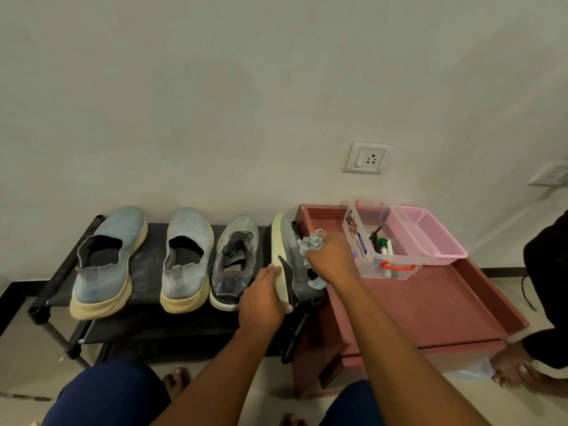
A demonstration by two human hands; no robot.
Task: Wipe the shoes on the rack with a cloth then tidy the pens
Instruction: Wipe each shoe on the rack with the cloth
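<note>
Head view, one entry per item, placed from our two grips.

Item: tilted shoe [287, 256], grey upper, pale thick sole. Last on the right of the rack [144, 272], tipped onto its side with the sole facing left. Our left hand [264, 299] clasps it at the heel end of the sole, fingers curled over the rim. We judge it light, with a stiff sole and a soft upper; the sole edge is the firm place to hold, since the upper would give under pressure.

Item: cloth [310, 242], pale blue-grey, bunched. Our right hand [330, 256] clutches it against the shoe's upper, just across from the left grip. Soft and limp, we reckon; best kept wadded in the palm.

Item: lace-up shoe [235, 262], dark grey, upright, just left of the left grip. Two blue slip-on shoes [109, 262] stand farther left, well apart from both grips.

Item: pens [382, 245], green and dark caps, standing in a clear box [368, 256] just right of the right grip, on a reddish table [430, 305]. Pink basket [430, 232] behind the box. Not yet tidied.

Item: another person's foot [513, 370], far right, on the floor.
</note>
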